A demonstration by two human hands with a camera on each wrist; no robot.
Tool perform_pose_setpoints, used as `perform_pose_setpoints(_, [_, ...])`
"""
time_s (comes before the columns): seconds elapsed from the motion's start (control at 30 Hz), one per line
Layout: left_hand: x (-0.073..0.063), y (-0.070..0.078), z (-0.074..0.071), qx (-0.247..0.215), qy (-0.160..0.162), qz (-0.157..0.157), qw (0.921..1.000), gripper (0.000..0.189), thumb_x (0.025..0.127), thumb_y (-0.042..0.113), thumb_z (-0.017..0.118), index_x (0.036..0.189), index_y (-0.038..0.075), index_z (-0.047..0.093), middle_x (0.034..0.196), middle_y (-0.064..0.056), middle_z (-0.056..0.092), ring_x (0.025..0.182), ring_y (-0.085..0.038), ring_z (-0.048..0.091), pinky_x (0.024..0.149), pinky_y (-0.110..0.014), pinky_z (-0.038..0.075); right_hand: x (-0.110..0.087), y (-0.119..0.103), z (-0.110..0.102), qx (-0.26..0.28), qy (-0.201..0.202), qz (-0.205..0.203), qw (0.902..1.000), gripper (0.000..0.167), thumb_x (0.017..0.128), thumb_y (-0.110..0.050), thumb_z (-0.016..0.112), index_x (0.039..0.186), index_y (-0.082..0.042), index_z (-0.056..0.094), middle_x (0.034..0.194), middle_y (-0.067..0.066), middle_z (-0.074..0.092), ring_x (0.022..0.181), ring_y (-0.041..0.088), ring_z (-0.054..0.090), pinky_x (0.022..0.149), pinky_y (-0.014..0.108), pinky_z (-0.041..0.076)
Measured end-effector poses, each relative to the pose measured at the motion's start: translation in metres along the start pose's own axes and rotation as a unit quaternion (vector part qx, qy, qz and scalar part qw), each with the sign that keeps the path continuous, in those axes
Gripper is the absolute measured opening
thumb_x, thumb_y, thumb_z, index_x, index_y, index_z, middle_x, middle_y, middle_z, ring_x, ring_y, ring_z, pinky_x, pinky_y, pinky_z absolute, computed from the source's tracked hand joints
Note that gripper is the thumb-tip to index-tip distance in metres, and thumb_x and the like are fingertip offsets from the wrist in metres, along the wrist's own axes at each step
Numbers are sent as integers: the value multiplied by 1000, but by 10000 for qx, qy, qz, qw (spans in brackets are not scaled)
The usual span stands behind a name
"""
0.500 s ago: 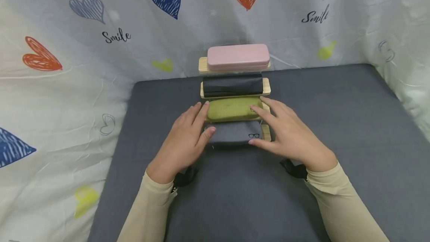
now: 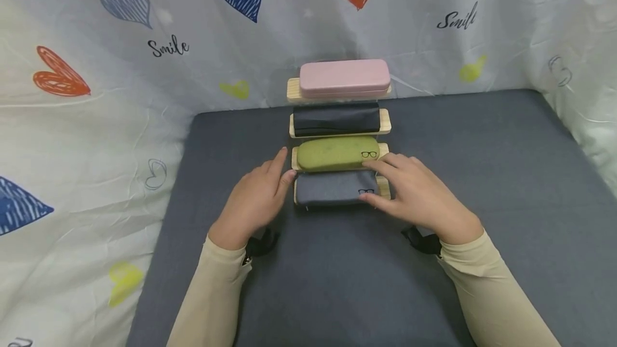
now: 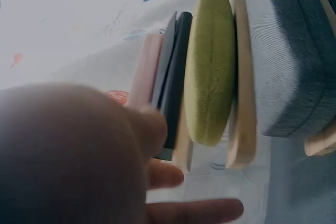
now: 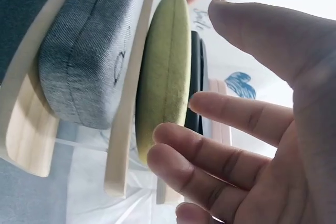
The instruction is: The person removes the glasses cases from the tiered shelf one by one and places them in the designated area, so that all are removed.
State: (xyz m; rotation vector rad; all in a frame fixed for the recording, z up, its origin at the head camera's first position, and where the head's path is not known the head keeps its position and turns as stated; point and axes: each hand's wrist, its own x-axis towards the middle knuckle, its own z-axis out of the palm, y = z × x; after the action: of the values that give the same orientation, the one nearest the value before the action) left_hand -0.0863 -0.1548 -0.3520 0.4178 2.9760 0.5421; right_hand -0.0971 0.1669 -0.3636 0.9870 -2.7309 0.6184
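Note:
Four glasses cases lie one behind another on a tiered stand with wooden shelves (image 2: 383, 188). Lowest and nearest is a grey fabric case (image 2: 328, 189) with a small glasses print. Behind it comes an olive-green case (image 2: 330, 153) with the same print, then a black case (image 2: 337, 119) and a pink case (image 2: 344, 76) at the top. My left hand (image 2: 255, 197) is left of the two lower shelves, its fingers extended and holding nothing. At their right ends hovers my right hand (image 2: 419, 194), fingers spread, fingertips overlapping the green and grey cases in the head view.
A dark grey cloth covers the table (image 2: 337, 283). Close behind the stand hangs a white curtain (image 2: 299, 31) printed with hearts and words; it also runs along the left and right sides.
My left hand has drawn back to the left, off the green and grey cases. The right fingers have come slightly nearer, uncovering the green case's glasses print.

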Motion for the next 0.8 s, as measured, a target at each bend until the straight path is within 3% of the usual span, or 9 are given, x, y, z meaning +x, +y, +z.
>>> perform_pose_setpoints(0.1, [4,-2,3,72,-93,-296,9995,61,116,40,37,165,5,30,151,-22,56,133,-40,60,103,-58,50,0,1,1,18,-178,45,9998,59,91,-46,82,134,-8,69,115,8,70,100,26,66,90,52,51])
perform_pose_setpoints(0.23, [10,-7,10,125,-467,-604,9970,56,115,35,39,162,4,36,152,-21,55,135,-39,58,105,-58,50,0,2,3,30,-381,146,9992,56,93,-43,82,133,-6,69,117,10,72,103,29,68,93,54,52])
perform_pose_setpoints(0.47, [25,-28,26,-622,-1194,-480,9897,51,116,35,39,158,5,45,152,-17,57,137,-36,56,110,-56,46,-1,5,7,48,-754,443,9962,58,94,-43,81,136,-7,66,124,11,71,107,29,70,94,55,53])
perform_pose_setpoints(0.6, [29,-37,33,-965,-1373,-276,9854,41,115,34,41,142,8,59,129,-14,69,113,-29,66,96,-50,52,0,7,8,92,-811,465,9956,58,94,-41,81,136,-5,66,123,12,71,104,30,71,92,53,55])
perform_pose_setpoints(0.73, [31,-40,37,-1068,-1463,-211,9832,33,114,33,43,119,11,67,97,-7,66,85,-23,60,80,-42,49,0,7,10,147,-865,518,9948,59,94,-40,82,137,-4,65,120,11,72,101,28,72,90,50,57])
perform_pose_setpoints(0.8, [31,-40,38,-1113,-1479,-186,9825,32,114,32,44,117,12,68,95,-5,65,84,-21,59,79,-41,48,0,7,11,148,-900,560,9943,60,94,-40,81,138,-3,65,118,11,72,99,27,72,89,49,57])
